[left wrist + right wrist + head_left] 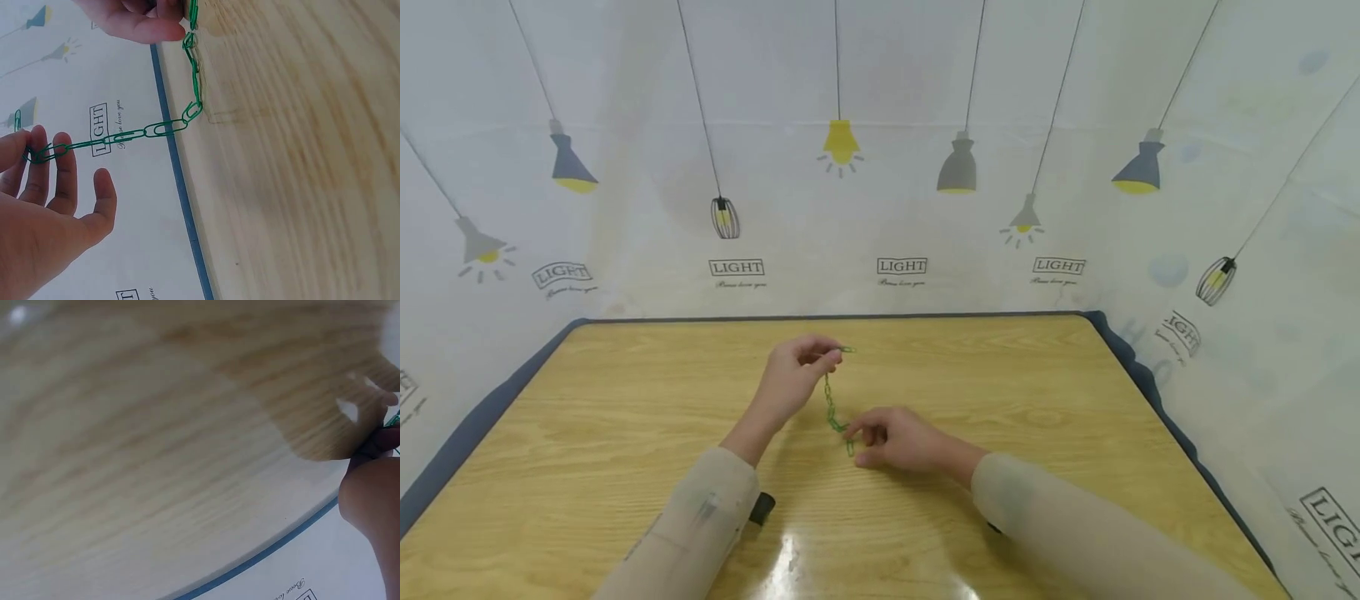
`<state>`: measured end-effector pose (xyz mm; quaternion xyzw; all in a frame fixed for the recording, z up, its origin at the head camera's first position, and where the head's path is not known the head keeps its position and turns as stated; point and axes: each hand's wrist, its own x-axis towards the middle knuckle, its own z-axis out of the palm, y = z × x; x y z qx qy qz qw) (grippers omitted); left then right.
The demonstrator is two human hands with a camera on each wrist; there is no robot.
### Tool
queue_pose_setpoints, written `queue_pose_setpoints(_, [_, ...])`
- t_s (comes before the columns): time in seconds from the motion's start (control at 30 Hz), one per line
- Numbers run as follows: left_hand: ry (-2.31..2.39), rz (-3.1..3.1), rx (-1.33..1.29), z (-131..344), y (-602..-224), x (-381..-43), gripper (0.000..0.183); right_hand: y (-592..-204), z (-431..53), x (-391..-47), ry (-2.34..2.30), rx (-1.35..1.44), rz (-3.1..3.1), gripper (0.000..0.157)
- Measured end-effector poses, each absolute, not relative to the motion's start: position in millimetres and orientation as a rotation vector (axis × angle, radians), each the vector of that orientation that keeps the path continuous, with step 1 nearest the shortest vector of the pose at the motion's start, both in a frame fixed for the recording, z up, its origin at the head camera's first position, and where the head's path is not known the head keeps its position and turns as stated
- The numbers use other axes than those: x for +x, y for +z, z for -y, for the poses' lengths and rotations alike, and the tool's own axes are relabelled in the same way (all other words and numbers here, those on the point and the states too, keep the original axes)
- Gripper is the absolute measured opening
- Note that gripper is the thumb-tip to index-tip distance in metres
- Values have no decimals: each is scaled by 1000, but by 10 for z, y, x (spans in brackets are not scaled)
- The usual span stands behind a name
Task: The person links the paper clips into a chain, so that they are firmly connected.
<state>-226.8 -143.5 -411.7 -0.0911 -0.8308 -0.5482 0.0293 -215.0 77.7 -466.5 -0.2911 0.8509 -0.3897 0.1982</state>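
A chain of green paper clips (pixel 830 403) runs between the two hands above the table. The left hand (pixel 796 372) pinches it near its upper end, and one clip sticks out past the fingertips. In the left wrist view the chain (pixel 164 129) stretches from the left hand (pixel 47 212) to a bend low over the wood, then rises to the right hand (pixel 140 19). Near the lower end, the right hand (pixel 901 439) holds the chain with curled fingers, and a clip hangs beside its thumb. Its exact grip is partly hidden in the right wrist view.
The wooden table (pixel 1037 383) has a dark blue edge and reflects light near the front. Behind it hangs a white sheet (pixel 895 217) printed with lamps and lettering. A small black object (pixel 762 508) shows beside the left sleeve.
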Motion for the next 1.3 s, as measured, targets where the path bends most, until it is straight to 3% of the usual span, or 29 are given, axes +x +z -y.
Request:
queue_pose_setpoints(0.6, [-1689, 2599, -268, 1431, -4089, -2261, 27, -4656, -782, -2211, -1059, -824, -2411, 20])
queue_pose_setpoints(0.93, [-1706, 2586, -269, 1422, -4092, -2258, 24, -4629, -776, -2213, -986, -836, -2405, 5])
queue_pose_setpoints(1.3, [-1693, 2599, -267, 1415, -4070, -2236, 26, -4601, -799, -2207, -1011, -860, -2342, 5])
